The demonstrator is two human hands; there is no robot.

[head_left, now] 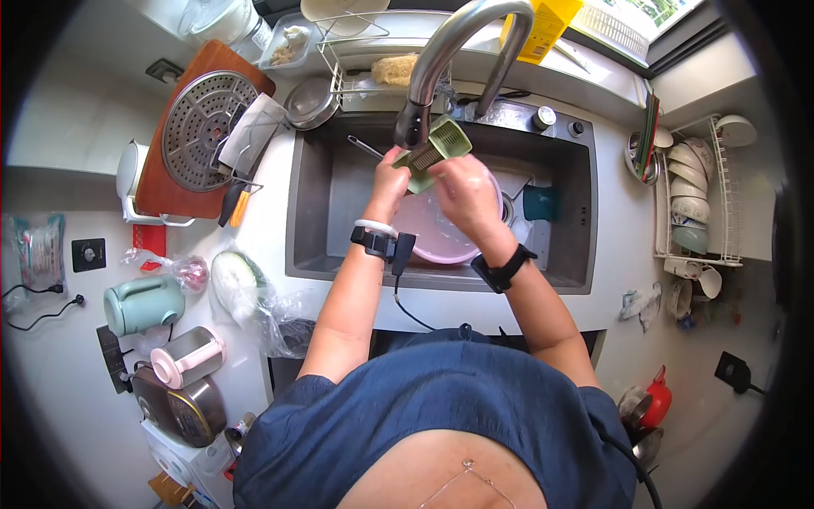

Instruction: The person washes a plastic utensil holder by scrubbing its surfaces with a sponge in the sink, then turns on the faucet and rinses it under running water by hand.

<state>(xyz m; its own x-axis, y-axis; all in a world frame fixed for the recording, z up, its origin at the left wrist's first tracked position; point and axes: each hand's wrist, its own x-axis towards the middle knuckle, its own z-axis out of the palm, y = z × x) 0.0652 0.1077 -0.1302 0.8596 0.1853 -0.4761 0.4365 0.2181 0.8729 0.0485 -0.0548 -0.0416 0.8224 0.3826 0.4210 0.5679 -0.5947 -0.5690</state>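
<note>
My left hand (pixel 390 182) is closed on a light green plastic box (pixel 448 142) with a ribbed, slotted surface inside. It is tilted below the faucet (pixel 424 64), above a pink basin (pixel 432 229) in the sink. My right hand (pixel 466 188) is closed, its curled fingers up against the box's lower right side. What those fingers hold, if anything, is hidden. Pale, cloudy liquid seems to fill part of the basin.
A dark sink (pixel 326 246) surrounds the basin, with a teal piece (pixel 541 204) at its right. On the left are a steamer plate (pixel 208 127), a cutting board (pixel 157 182) and a bagged melon-like vegetable (pixel 237 276). A dish rack (pixel 721 195) of bowls stands right.
</note>
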